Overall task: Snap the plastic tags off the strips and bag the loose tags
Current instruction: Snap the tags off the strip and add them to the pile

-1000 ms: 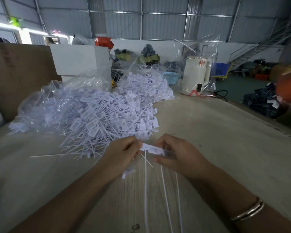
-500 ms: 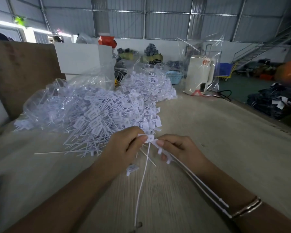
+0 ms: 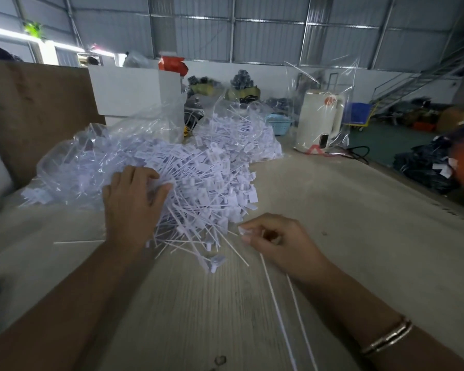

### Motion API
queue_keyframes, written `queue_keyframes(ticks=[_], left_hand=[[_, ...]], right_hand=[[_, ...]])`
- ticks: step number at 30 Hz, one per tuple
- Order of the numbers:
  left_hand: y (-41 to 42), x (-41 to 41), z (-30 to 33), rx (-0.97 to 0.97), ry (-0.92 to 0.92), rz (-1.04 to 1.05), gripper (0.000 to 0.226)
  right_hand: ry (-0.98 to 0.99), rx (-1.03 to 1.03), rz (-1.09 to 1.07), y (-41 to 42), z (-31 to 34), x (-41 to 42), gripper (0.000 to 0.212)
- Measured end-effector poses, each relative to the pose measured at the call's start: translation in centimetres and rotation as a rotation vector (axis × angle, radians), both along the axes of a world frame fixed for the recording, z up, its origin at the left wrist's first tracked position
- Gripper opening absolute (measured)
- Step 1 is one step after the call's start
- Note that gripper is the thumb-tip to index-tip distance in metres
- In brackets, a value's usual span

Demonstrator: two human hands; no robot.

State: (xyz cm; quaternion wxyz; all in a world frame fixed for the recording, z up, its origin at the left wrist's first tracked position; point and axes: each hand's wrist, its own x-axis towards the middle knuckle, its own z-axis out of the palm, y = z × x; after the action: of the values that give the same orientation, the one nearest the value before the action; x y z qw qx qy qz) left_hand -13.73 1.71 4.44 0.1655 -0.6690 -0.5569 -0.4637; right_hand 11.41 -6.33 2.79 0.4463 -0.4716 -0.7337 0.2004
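Two hands over wooden table. Big heap of white tags spills from clear bag, centre-left. Left hand lies on heap, fingers spread, grip unclear. Right hand curled, pinching tag strip; thin tails run toward wrist.

We see a corrugated metal wall, a metal staircase at right, a green floor and a wooden tabletop
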Motion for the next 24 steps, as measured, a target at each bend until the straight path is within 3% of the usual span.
queue_keyframes(ticks=[4,7,8,11,13,17,21,24], left_hand=[[-0.6,0.2,-0.1,-0.001,-0.001,0.038,0.029],[-2.9,2.0,1.3,0.154,0.058,-0.176,0.022],[-3.9,2.8,1.5,0.093,0.063,-0.330,0.027],[-6.7,6.0,0.6,-0.428,-0.046,-0.663,0.048],[-6.9,7.4,-0.6,-0.597,-0.090,-0.741,0.039],[-6.1,6.9,-1.0,-0.600,-0.304,-0.772,0.036],[-6.4,6.8,-1.3,-0.602,-0.242,-0.802,0.031],[-6.5,6.8,-1.2,-0.554,-0.218,-0.829,0.025]], right_hand=[[-0.150,0.042,0.005,0.1,-0.1,0.6,0.024],[-0.141,0.098,-0.041,0.0,0.2,0.5,0.016],[-0.133,0.113,-0.047,-0.2,0.4,0.4,0.017],[-0.191,0.205,-0.033,-0.9,0.6,-0.1,0.023],[-0.213,0.219,0.010,-1.3,0.8,-0.4,0.023],[-0.324,0.236,0.013,-1.3,1.7,0.7,0.026],[-0.443,0.259,-0.076,-1.2,1.4,1.4,0.017],[-0.402,0.209,-0.052,-1.2,1.0,1.2,0.012]])
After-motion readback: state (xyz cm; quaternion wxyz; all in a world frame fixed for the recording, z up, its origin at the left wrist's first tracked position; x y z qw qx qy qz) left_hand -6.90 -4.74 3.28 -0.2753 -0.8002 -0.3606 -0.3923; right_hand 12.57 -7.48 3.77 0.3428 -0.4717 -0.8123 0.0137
